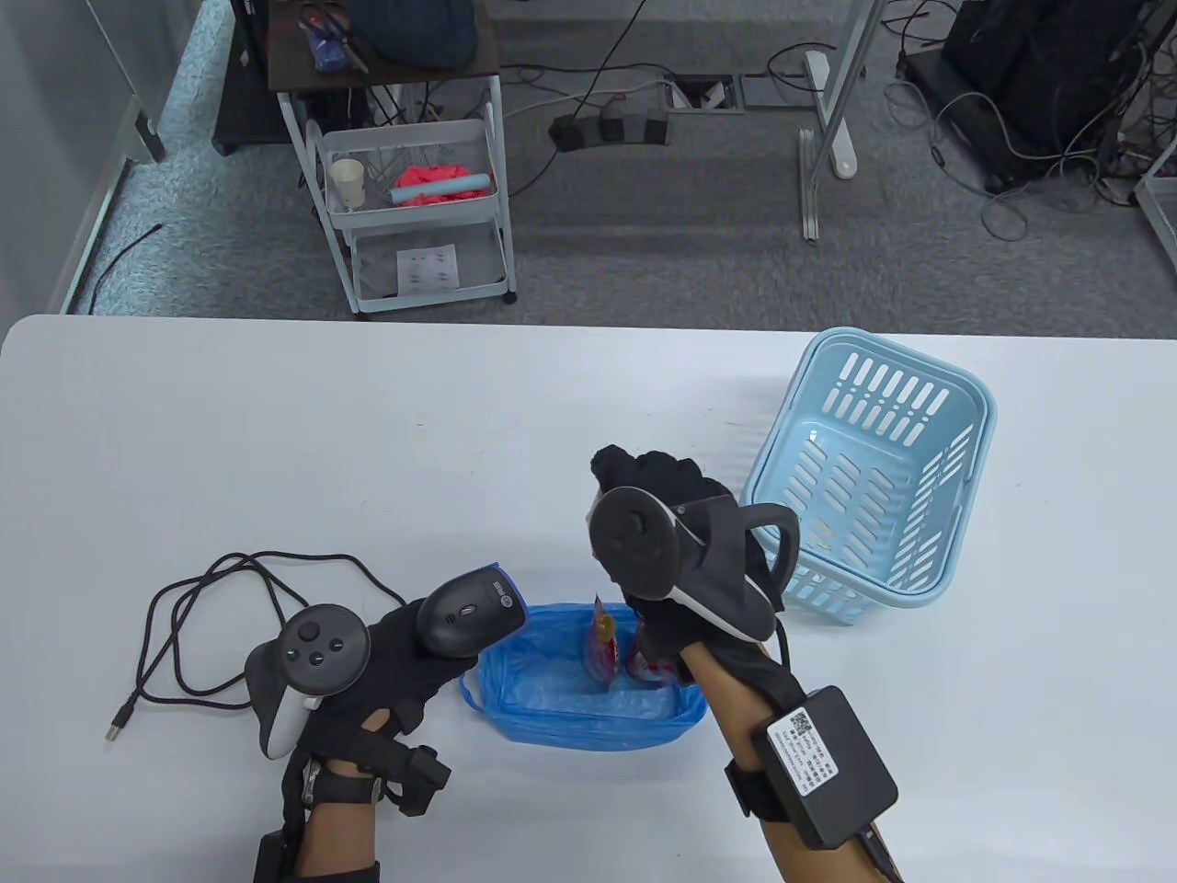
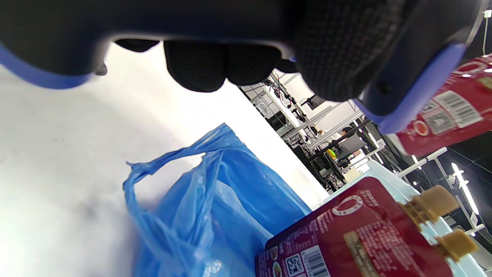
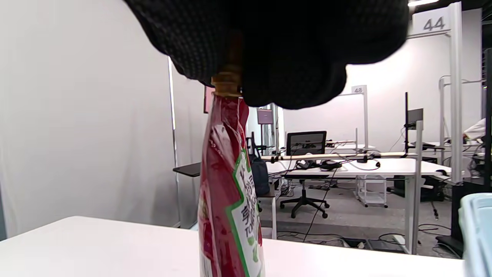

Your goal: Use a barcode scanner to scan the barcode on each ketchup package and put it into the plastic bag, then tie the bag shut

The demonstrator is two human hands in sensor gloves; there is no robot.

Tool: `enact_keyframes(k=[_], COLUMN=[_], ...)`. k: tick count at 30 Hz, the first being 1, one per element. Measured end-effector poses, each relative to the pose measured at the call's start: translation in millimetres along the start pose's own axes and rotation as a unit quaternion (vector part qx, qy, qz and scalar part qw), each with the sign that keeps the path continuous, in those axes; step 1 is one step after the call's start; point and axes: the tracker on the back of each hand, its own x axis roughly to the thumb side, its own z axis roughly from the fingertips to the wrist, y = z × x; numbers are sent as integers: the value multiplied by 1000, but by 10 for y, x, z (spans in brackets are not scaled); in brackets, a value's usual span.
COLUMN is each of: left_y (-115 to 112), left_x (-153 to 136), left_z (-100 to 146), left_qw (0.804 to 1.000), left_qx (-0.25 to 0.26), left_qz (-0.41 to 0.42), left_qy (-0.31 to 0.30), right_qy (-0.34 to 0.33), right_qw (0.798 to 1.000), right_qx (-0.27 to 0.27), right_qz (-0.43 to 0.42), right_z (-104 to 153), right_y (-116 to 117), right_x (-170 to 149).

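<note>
My left hand (image 1: pixel 400 648) grips a black barcode scanner (image 1: pixel 469 612) with blue trim, its head pointing right over the open blue plastic bag (image 1: pixel 552 708). Red ketchup packages (image 1: pixel 602 648) with tan caps stand inside the bag. My right hand (image 1: pixel 648 474) hovers above the bag's right side and pinches another ketchup package (image 3: pixel 228 192) by its cap, so that it hangs upright. In the left wrist view this held package (image 2: pixel 453 111) shows its barcode just past the scanner (image 2: pixel 407 96), above a bagged package (image 2: pixel 357 238). In the table view the held package is mostly hidden under my right hand.
A light blue plastic basket (image 1: pixel 956 395) stands at the right, just behind my right hand. The scanner's black cable (image 1: pixel 230 625) loops over the table at the left and ends in a loose USB plug (image 1: pixel 115 731). Beyond the table's far edge stands a white trolley (image 1: pixel 414 202).
</note>
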Motion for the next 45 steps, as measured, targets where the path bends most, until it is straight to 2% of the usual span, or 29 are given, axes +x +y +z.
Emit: enact_keyframes(k=[9, 18, 33, 45], left_y=[0, -11, -44, 1], left_x=[8, 18, 36, -70], left_z=[1, -4, -9, -16], left_qw=[1000, 1000, 1000, 998], left_qx=[-1, -7, -14, 25], left_qz=[3, 2, -21, -46], left_qy=[-6, -13, -11, 36], right_qy=[-32, -43, -45, -83], right_qw=[999, 996, 996, 992], right_qx=[43, 73, 82, 91], right_qz=[-7, -3, -6, -10], right_z=[-20, 7, 37, 226], right_y=[353, 516, 544, 526], right_x=[265, 342, 331, 340])
